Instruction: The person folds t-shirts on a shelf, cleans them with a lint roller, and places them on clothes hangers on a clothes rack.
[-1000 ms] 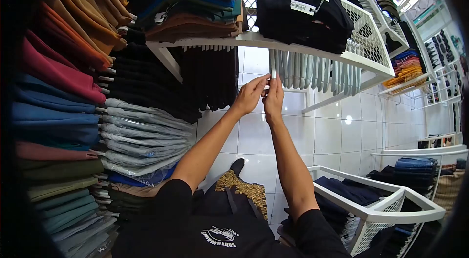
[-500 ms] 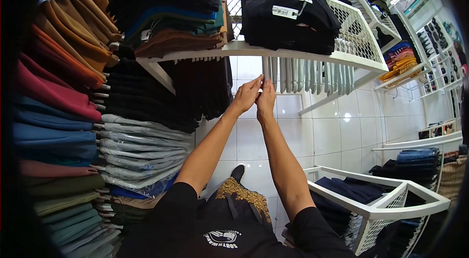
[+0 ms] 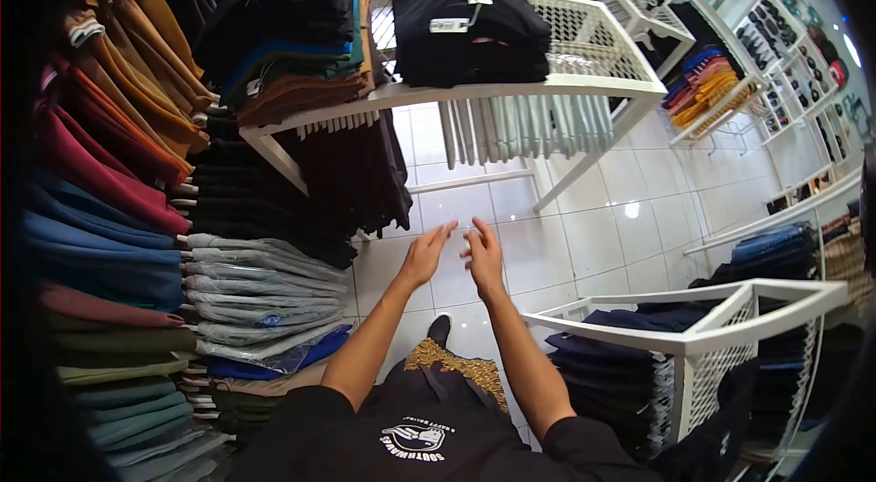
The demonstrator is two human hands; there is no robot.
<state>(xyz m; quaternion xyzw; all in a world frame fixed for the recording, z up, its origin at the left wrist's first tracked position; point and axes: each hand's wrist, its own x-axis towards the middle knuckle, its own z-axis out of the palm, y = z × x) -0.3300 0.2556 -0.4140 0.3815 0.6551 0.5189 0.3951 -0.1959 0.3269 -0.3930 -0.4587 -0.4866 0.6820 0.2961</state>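
My left hand (image 3: 425,256) is held out over the tiled floor, its fingers stretched forward and nothing in it. Facing it across a small gap is my right hand (image 3: 484,261), also open, with the fingers apart and slightly bent. Neither hand touches anything. Beyond them stands a white display table (image 3: 511,90). On its top lie a folded stack of black T-shirts (image 3: 456,35) with white tags and a second stack of dark and coloured shirts (image 3: 297,17). Pale garments (image 3: 529,128) and dark garments (image 3: 351,176) hang beneath it.
Hanging clothes in many colours (image 3: 100,236) line the left side, with plastic-wrapped grey garments (image 3: 265,286) beside them. A white mesh-sided rack (image 3: 693,341) with dark folded clothes stands close at right. Shelves (image 3: 812,90) run along the far right wall.
My hands were together near the display table's edge; now they are lower, closer to my body and apart. The view has shifted, so the table's shirts appear further left.
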